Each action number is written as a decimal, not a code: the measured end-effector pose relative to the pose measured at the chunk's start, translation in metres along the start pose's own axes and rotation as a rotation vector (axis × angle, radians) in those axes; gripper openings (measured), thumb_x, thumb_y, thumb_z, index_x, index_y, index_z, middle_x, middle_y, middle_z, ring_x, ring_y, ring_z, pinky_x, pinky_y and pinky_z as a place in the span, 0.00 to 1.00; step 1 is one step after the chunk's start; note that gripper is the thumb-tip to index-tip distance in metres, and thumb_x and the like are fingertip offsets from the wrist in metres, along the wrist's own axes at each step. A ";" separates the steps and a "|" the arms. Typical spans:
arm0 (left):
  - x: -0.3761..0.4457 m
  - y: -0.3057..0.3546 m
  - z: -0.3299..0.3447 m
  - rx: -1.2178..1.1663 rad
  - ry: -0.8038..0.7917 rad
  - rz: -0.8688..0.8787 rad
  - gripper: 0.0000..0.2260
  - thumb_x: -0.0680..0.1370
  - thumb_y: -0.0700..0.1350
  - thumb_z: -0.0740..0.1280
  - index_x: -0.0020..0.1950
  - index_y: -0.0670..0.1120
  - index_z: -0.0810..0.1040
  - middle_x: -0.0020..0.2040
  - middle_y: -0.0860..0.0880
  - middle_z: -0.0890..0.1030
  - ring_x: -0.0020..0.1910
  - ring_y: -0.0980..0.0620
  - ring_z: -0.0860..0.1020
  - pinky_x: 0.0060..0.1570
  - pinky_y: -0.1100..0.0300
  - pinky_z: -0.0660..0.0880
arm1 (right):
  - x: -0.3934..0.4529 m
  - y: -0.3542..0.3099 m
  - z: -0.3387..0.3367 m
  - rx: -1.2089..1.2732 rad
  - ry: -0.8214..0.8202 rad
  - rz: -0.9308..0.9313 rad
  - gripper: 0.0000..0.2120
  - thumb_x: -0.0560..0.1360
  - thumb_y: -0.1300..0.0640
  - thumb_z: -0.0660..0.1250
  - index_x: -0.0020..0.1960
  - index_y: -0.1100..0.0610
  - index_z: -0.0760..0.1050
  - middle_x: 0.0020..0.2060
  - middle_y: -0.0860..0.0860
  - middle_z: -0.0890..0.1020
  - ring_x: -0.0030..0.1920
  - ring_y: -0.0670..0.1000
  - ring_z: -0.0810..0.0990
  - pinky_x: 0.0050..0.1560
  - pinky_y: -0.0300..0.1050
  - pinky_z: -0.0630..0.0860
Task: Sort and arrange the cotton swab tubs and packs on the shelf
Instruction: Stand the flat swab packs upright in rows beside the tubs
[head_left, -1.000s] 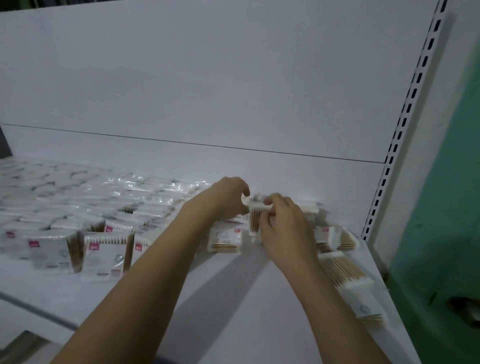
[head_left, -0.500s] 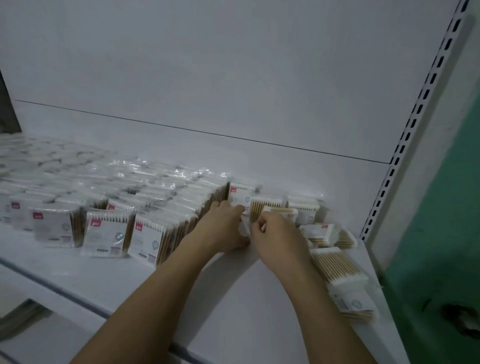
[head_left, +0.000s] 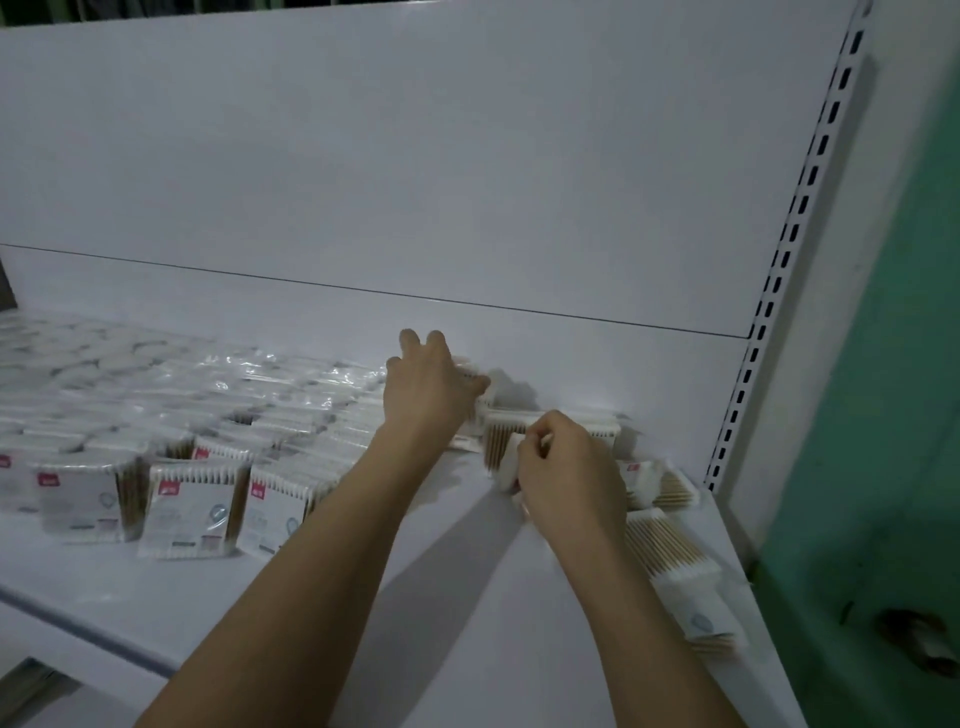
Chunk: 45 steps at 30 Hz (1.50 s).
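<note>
On the white shelf (head_left: 467, 597) both hands work near the back right corner, where the tidy rows give way to loose stock. The left hand (head_left: 428, 395) reaches to the back wall with fingers spread and fairly straight, resting on the last upright packs (head_left: 480, 374) there, seemingly to steady the end of a row so it does not topple; whether the thumb grips one I cannot tell. The right hand (head_left: 566, 473) is curled round a single pack (head_left: 508, 467), pinching it on edge just in front of the standing ones, probably to slot it into that row. To the left the arranged packs (head_left: 197, 509) fill the shelf in rows running front to back, labels forward so they read from the aisle; three front faces show plainly (a fourth is cut by the left edge), and the ranks behind blur beyond counting. Along the right edge lie loose packs (head_left: 670, 545), at least three, flat and askew, still unsorted. No tubs are visible.
</note>
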<state>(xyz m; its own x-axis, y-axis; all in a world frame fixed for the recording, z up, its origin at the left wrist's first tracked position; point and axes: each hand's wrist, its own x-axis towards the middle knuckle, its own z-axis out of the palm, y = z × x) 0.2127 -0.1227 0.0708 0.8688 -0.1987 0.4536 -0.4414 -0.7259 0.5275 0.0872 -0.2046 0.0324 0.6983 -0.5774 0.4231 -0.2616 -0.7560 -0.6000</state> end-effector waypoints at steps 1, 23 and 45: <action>0.005 0.002 0.003 0.045 -0.013 0.010 0.22 0.73 0.55 0.72 0.57 0.41 0.72 0.56 0.43 0.71 0.57 0.39 0.72 0.51 0.51 0.71 | 0.000 -0.001 0.000 -0.010 0.000 -0.012 0.08 0.81 0.52 0.59 0.46 0.52 0.73 0.39 0.51 0.82 0.42 0.54 0.80 0.38 0.46 0.74; 0.029 -0.017 0.024 0.384 -0.435 0.400 0.20 0.72 0.33 0.67 0.62 0.45 0.75 0.60 0.44 0.76 0.58 0.42 0.75 0.54 0.52 0.74 | -0.002 -0.004 -0.006 -0.055 -0.033 -0.057 0.09 0.81 0.54 0.57 0.49 0.53 0.75 0.42 0.51 0.81 0.43 0.54 0.77 0.38 0.47 0.72; 0.014 -0.004 0.036 0.195 -0.321 0.502 0.14 0.76 0.36 0.63 0.59 0.47 0.79 0.55 0.47 0.80 0.57 0.47 0.75 0.53 0.56 0.73 | 0.007 0.010 -0.003 0.024 0.056 0.073 0.07 0.81 0.54 0.58 0.46 0.52 0.73 0.36 0.50 0.80 0.37 0.53 0.78 0.34 0.44 0.68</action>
<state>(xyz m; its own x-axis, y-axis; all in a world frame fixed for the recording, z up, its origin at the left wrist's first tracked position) 0.2345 -0.1464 0.0489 0.6038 -0.7123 0.3579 -0.7903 -0.5937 0.1516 0.0876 -0.2172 0.0321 0.6398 -0.6471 0.4146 -0.2934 -0.7043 -0.6464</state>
